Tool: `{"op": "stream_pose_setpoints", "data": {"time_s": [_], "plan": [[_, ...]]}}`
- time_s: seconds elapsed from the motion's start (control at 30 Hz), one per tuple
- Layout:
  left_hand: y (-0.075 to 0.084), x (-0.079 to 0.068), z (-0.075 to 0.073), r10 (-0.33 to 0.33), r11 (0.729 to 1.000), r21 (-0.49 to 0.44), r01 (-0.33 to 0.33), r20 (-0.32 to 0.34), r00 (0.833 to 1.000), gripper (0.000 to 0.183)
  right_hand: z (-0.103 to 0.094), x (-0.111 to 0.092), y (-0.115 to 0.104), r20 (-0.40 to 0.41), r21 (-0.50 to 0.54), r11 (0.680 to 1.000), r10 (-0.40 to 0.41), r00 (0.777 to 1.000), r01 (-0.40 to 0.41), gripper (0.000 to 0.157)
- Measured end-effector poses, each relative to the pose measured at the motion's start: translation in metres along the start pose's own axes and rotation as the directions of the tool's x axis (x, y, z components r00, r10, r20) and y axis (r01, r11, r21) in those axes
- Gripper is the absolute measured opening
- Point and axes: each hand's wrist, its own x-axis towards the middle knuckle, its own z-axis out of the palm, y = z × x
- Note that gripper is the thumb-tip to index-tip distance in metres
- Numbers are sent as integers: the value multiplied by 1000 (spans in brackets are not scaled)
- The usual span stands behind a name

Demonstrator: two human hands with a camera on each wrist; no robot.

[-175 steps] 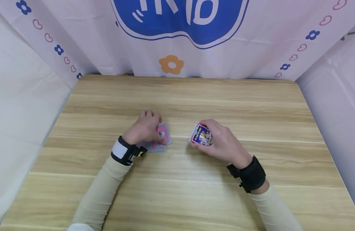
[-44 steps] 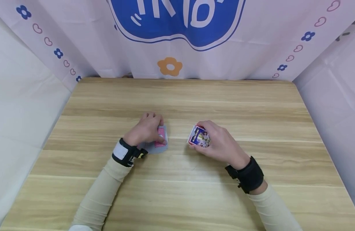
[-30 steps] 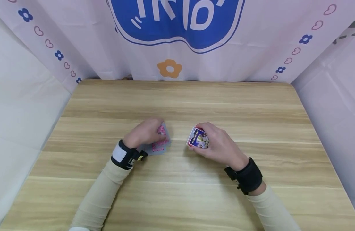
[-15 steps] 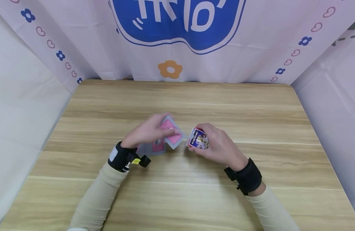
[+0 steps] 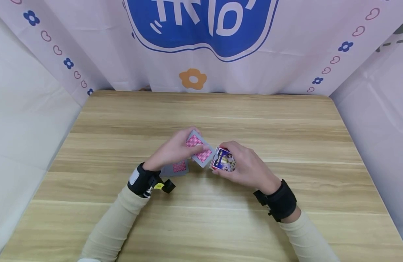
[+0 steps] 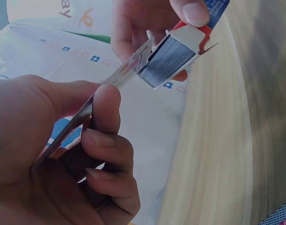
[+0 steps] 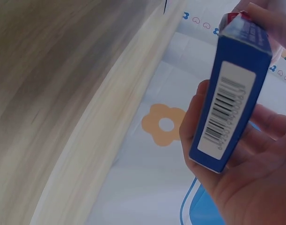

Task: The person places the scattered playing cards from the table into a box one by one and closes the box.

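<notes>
My left hand (image 5: pixel 175 148) pinches a playing card (image 5: pixel 204 155) with a red patterned back between thumb and fingers. It may be more than one card. My right hand (image 5: pixel 252 163) grips a blue and red card box (image 5: pixel 224 160), its barcode end showing in the right wrist view. In the left wrist view, the box's open mouth shows a packed stack of cards (image 6: pixel 168 61), and the held card's far edge is right beside that mouth. More red-backed cards (image 5: pixel 180 167) lie on the table below my left hand, partly hidden by it.
The wooden table (image 5: pixel 208 229) spreads around both hands. At its back edge hangs a white curtain (image 5: pixel 253 72) with blue, pink and orange prints. White cloth walls (image 5: pixel 27 120) stand at both sides.
My left hand has lifted a card off the pile on the table and moved it right, up to the box's mouth. My right hand and the box have stayed nearly still.
</notes>
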Motion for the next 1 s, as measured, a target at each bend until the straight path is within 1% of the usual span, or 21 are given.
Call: {"op": "stream_pose_setpoints", "data": {"time_s": [0.13, 0.27, 0.4, 0.47, 0.53, 0.63, 0.7, 0.77, 0.9, 0.93, 1.0], "plan": [[0, 0, 1, -7, 1000, 0, 7, 6, 1000, 28, 0, 0, 0, -4, 0, 1000, 0, 1000, 0, 67], [-1, 1, 6, 24, 1000, 12, -24, -5, 1000, 27, 0, 0, -1, 9, 13, 1000, 2, 1000, -2, 67], [-4, 3, 12, 51, 999, -1, -51, -27, 998, 27, 1, 0, -1, 16, 16, 1000, -6, 1000, 6, 67], [-4, 4, 14, 54, 998, -14, -54, -35, 998, 27, 1, 0, -1, 12, 13, 1000, -9, 1000, 9, 66], [-3, 3, 16, 57, 998, -27, -59, -50, 997, 27, 1, 0, -1, 7, 15, 1000, -9, 1000, 8, 66], [0, 3, 21, 47, 998, -43, -51, -92, 995, 27, 0, 0, -2, -8, 17, 1000, -8, 1000, 9, 66], [2, 3, 26, 44, 997, -55, -51, -126, 991, 28, 0, -1, -3, -25, 19, 1000, -6, 1000, 6, 66], [3, 4, 33, 53, 997, -55, -62, -143, 988, 29, 0, -1, -3, -42, 13, 1000, -6, 999, 6, 66], [3, 6, 42, 83, 995, -48, -90, -125, 989, 30, -1, -1, -2, -64, 2, 1000, -3, 998, 3, 66], [3, 6, 42, 83, 994, -58, -90, -119, 989, 29, -2, -2, -1, -67, 0, 1000, -2, 998, 2, 66], [3, 5, 40, 71, 993, -86, -83, -130, 989, 29, -5, -2, 0, -81, -4, 1000, 7, 997, -7, 66]]}}
